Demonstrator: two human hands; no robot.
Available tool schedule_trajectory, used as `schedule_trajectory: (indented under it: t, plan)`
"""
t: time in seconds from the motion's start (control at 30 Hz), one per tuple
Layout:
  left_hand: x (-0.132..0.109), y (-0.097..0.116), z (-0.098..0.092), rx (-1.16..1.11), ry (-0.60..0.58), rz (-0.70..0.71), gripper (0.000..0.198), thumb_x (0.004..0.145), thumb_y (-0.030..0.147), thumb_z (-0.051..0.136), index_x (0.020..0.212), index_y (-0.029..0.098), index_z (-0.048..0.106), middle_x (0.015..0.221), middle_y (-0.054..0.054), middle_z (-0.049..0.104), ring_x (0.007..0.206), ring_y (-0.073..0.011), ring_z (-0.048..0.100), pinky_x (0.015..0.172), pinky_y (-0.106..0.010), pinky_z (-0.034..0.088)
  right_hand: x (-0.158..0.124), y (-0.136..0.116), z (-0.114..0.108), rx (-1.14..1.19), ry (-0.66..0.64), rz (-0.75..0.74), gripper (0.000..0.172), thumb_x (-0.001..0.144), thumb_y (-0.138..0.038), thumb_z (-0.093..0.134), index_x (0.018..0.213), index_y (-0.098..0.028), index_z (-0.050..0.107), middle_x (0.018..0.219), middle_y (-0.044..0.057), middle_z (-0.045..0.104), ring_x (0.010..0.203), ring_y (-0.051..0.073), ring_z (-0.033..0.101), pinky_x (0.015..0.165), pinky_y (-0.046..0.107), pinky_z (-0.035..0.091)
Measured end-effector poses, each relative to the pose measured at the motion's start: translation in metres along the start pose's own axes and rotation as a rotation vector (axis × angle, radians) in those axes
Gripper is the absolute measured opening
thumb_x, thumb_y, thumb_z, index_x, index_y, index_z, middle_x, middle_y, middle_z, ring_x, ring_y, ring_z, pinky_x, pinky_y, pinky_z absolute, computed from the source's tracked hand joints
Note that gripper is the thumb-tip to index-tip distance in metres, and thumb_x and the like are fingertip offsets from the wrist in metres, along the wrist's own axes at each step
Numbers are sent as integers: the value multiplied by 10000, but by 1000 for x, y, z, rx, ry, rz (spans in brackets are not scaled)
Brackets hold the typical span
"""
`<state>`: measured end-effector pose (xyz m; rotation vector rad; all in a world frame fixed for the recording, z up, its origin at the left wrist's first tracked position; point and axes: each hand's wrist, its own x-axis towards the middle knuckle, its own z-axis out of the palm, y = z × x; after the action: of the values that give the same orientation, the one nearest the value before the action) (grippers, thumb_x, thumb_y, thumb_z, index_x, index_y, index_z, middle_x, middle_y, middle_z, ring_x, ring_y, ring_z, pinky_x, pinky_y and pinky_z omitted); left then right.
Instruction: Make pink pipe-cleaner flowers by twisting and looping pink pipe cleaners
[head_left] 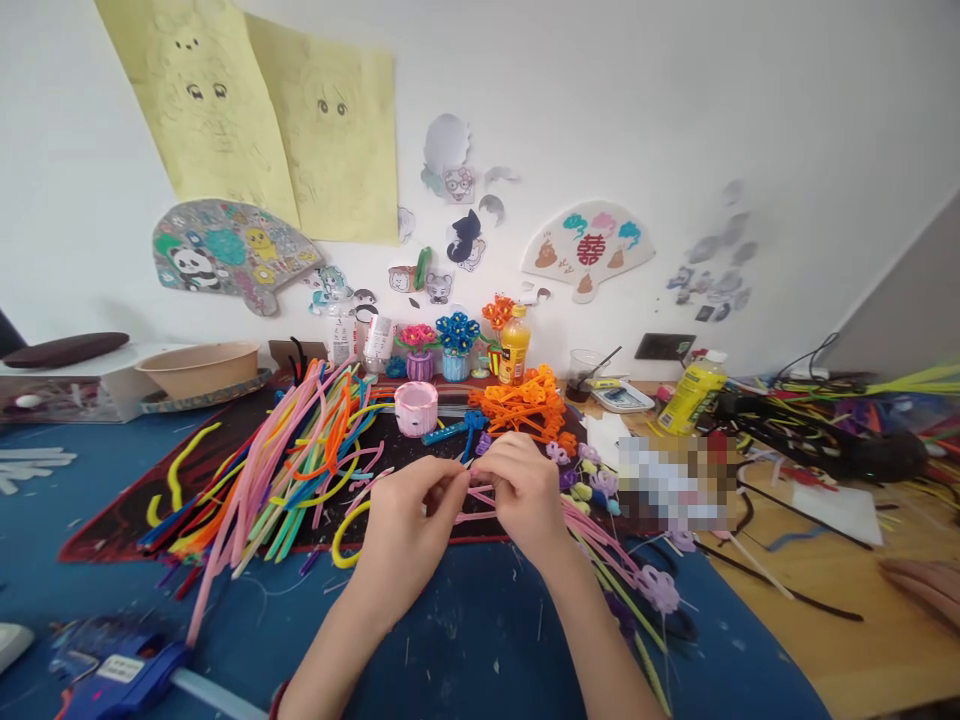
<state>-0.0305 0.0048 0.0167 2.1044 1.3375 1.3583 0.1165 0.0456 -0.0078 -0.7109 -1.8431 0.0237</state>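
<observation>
Two-handed view over a desk with a blue covering, seen from above the person's own bare arms. The left hand and the right hand meet at the fingertips, each with thumb and fingers pinched together; anything between the tips is too small to make out. Pink stems of fuzzy craft wire lie just below the fingertips, in the gap between the hands, and whether either hand touches them cannot be told.

Left of the left hand, a heap of multicoloured fuzzy stems spreads over a dark mat with a red edge. Nearer the viewer and well to the left of that hand lies a blue glue gun.

Just beyond the hands stand a small pink cup and, to its right, a pile of orange fuzzy shapes. Farther beyond are 3 potted craft flowers, pink, blue and orange, with an orange drink bottle beside the last.

Right of the right hand, pale purple flowers lie near long green stems. Farther right and beyond that hand, a yellow bottle leans.
</observation>
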Motion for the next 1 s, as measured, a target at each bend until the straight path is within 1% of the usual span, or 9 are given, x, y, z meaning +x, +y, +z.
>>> schedule_trajectory:
  t: [0.17, 0.3, 0.43, 0.6, 0.67, 0.77, 0.87, 0.93, 1.0]
  plan:
    - [6, 5, -2, -617, -103, -497, 236, 719, 340, 684, 617, 130, 647, 443, 42, 433, 412, -59, 324, 409, -202, 203, 1, -6, 1, -128, 107, -170, 347, 871, -17, 388, 656, -192, 597, 596, 27, 604, 653, 171, 520, 661, 336, 424]
    - [8, 4, -1, -970, -201, -688, 212, 599, 265, 736, 521, 120, 604, 402, 60, 376, 381, -26, 232, 379, -201, 120, -1, -8, -1, -217, 158, -294, 335, 895, -38, 369, 720, -205, 601, 638, 38, 618, 691, 179, 563, 735, 358, 462]
    - [8, 3, -1, -1037, -261, -707, 213, 583, 264, 750, 532, 115, 607, 404, 60, 385, 369, -17, 235, 372, -199, 114, 0, -9, -3, -278, 177, -356, 301, 901, -40, 378, 783, -201, 602, 669, 45, 629, 719, 182, 582, 777, 366, 479]
    - [7, 3, -1, -872, -203, -610, 277, 645, 347, 757, 584, 114, 620, 477, 19, 510, 393, -43, 378, 403, -195, 209, 2, -8, -4, -264, 185, -327, 313, 905, -37, 381, 735, -200, 587, 670, 51, 625, 719, 183, 584, 757, 360, 486]
    - [7, 4, -1, -819, -172, -589, 271, 659, 355, 749, 607, 115, 633, 483, 15, 523, 399, -53, 395, 407, -199, 226, 2, -8, -3, -253, 175, -306, 323, 907, -38, 374, 732, -205, 589, 672, 47, 624, 721, 183, 591, 762, 360, 483]
    - [6, 5, 0, -854, -151, -615, 253, 649, 330, 746, 599, 114, 625, 476, 24, 505, 397, -44, 362, 393, -197, 194, -1, -7, -2, -253, 168, -301, 308, 909, -45, 385, 766, -210, 603, 673, 44, 626, 736, 189, 607, 793, 369, 478]
    - [6, 5, 1, -1001, -198, -667, 249, 615, 294, 751, 558, 114, 588, 468, 42, 459, 391, -23, 292, 381, -192, 155, -4, -7, -2, -284, 172, -313, 295, 904, -41, 407, 830, -221, 629, 703, 39, 652, 769, 191, 618, 840, 381, 473]
    - [7, 4, 2, -1070, -209, -668, 253, 619, 293, 756, 567, 118, 581, 476, 52, 442, 400, -21, 279, 384, -185, 169, -3, -7, -2, -296, 195, -261, 293, 892, -44, 442, 865, -243, 654, 802, 41, 694, 855, 207, 616, 880, 406, 457]
    - [8, 2, 1, -1054, -146, -628, 244, 648, 310, 760, 629, 124, 604, 511, 49, 468, 425, -31, 318, 405, -177, 225, -2, -5, -1, -270, 242, -115, 215, 877, -122, 535, 958, -265, 674, 1024, 61, 697, 1011, 248, 581, 934, 456, 428]
